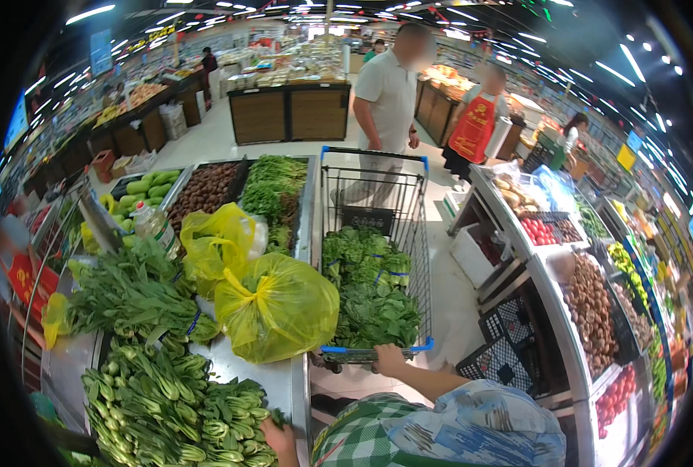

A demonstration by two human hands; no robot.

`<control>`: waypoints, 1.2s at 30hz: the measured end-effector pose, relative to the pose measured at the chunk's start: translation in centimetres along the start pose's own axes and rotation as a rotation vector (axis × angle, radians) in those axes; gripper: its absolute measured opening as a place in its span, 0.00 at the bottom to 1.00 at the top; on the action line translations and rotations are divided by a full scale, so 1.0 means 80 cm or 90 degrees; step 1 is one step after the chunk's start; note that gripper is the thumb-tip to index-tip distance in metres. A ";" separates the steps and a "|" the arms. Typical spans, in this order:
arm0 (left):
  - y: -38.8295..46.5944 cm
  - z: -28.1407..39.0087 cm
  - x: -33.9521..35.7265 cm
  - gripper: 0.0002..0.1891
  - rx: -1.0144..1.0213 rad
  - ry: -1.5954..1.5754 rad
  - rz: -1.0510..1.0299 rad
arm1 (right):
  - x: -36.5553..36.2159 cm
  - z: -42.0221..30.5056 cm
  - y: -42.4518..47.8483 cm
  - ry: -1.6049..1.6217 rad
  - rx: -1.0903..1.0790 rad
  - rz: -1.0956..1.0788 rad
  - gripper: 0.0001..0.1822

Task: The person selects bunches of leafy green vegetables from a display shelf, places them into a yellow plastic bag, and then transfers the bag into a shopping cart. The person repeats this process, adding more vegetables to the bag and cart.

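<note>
My left hand (279,439) is at the right edge of a pile of bok choy (148,403), fingers against the leaves. Its fingertips are partly hidden, so whether it grips a bunch is unclear. With my right hand (390,360) I hold the near rim of a wire shopping cart (425,280) with blue corners. Inside the cart lie bundles of leafy lettuce (364,257) tied with blue bands, and darker leafy greens (375,318) nearer me. A knotted yellow plastic bag (276,309) rests on the metal counter (276,373), left of the cart.
Long-leaf greens (136,286), an oil bottle (155,225) and another yellow bag (215,239) crowd the left counter. A person in a white shirt (384,99) stands beyond the cart. Another wears a red apron (472,131). Produce stands (533,274) and black crates (498,362) line the right.
</note>
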State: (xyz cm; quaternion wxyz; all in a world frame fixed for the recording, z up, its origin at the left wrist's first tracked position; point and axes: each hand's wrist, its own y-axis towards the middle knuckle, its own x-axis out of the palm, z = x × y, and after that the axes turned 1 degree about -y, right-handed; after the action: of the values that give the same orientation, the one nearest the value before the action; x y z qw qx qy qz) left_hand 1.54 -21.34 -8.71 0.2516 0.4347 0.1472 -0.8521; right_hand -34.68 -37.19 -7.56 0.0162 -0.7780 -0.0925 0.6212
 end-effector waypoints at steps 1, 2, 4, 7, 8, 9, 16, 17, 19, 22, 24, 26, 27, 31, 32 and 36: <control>-0.007 -0.005 -0.006 0.22 -0.045 -0.040 0.062 | 0.000 -0.010 -0.001 -0.008 -0.010 0.011 0.32; -0.009 -0.045 0.016 0.25 0.022 -0.089 0.206 | -0.003 -0.022 -0.001 -0.016 -0.022 0.022 0.33; -0.008 -0.047 0.016 0.29 -0.132 -0.162 0.121 | -0.012 -0.016 -0.007 -0.019 0.009 0.001 0.35; -0.004 -0.037 0.006 0.25 -0.227 -0.164 0.040 | -0.012 -0.004 0.003 -0.035 0.012 -0.065 0.34; -0.004 -0.015 -0.006 0.23 -0.196 -0.137 0.022 | -0.007 0.007 0.004 -0.035 0.026 -0.106 0.34; -0.005 0.003 -0.028 0.22 -0.172 -0.107 0.019 | -0.006 0.002 0.008 -0.047 0.021 -0.116 0.34; 0.029 -0.026 -0.018 0.19 -0.258 -0.032 0.089 | -0.016 -0.027 0.013 -0.078 0.047 -0.160 0.34; 0.031 -0.021 -0.018 0.19 -0.259 0.007 0.099 | -0.013 -0.023 0.018 -0.075 0.033 -0.162 0.34; 0.025 0.004 -0.023 0.23 -0.204 -0.007 0.109 | -0.006 -0.006 0.018 -0.070 0.024 -0.174 0.33; 0.011 0.032 -0.042 0.31 -0.248 -0.045 0.080 | -0.021 -0.006 0.013 -0.045 -0.024 -0.193 0.28; 0.001 0.032 -0.039 0.31 -0.232 -0.015 0.103 | -0.027 -0.004 0.010 -0.022 -0.051 -0.173 0.25; -0.002 0.033 -0.039 0.31 -0.216 0.008 0.122 | -0.027 -0.002 0.005 -0.001 -0.073 -0.139 0.25; -0.002 0.036 -0.037 0.32 -0.208 0.013 0.125 | -0.019 0.005 0.005 -0.003 -0.065 -0.141 0.28; 0.002 0.046 -0.032 0.32 -0.198 0.031 0.130 | 0.000 0.017 0.012 0.000 -0.058 -0.132 0.35; 0.002 0.045 -0.032 0.32 -0.198 0.036 0.132 | 0.001 0.018 0.012 0.005 -0.061 -0.128 0.36; 0.008 0.047 -0.035 0.33 -0.189 0.050 0.138 | -0.008 0.016 0.007 0.029 -0.058 -0.142 0.38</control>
State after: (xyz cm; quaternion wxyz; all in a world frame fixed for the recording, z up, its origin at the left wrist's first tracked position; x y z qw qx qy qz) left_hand 0.79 -22.80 -4.28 0.3975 0.4393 0.2330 -0.7712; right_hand -36.01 -37.97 -7.33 0.0520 -0.7766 -0.2060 0.5931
